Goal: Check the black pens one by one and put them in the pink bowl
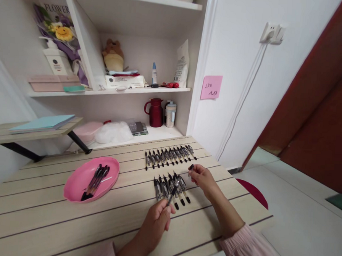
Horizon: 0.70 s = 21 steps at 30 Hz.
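Observation:
My left hand [158,218] is closed round the lower part of a pen [172,195], which points up and away over the near row of pens [159,188]. To the right of that row, just above the table, my right hand [202,178] pinches a small black piece [191,167] that looks like a pen cap. Its lower part is hidden by the fingers. Farther back lies a longer row of pens [169,155], side by side with their black ends toward me. A pink plate [70,189] on the left holds several pens [96,181] with black caps and a thin white strip.
The wooden table [120,228] has dark plank lines. A raised stand [39,130] with blue paper is at the left. Behind are white shelves [144,89] with a red jug [156,112], a cup [170,114] and a plastic bag [113,132]. A wall stands at the right.

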### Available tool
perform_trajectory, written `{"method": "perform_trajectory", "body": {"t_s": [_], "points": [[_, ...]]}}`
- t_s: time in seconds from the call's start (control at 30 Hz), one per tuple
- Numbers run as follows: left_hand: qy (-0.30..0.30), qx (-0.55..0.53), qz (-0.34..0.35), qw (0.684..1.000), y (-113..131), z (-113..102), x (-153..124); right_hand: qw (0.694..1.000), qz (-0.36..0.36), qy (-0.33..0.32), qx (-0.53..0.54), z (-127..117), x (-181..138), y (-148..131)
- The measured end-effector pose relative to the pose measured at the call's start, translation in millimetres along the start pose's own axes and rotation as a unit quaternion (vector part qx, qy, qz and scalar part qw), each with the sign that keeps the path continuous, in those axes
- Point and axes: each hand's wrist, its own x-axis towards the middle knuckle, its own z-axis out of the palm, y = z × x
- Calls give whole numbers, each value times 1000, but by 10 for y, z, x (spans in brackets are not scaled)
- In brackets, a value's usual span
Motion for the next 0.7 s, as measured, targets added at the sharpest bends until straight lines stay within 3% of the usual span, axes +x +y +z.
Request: {"method": "perform_trajectory", "body": {"t_s": [0.1,0.17,0.33,0.7], "points": [[-3,0,-6,1000,7,9,2,962,7,-57,266,1,-154,-194],[0,-3,-7,1000,12,10,1,941,8,-83,328,30,-254,-312],[-4,-6,-6,1000,-8,-4,5,934,12,-110,341,109,-369,-426],[6,-5,-9,1000,-25,-4,8,949,32,-139,282,272,-504,-412]]}}
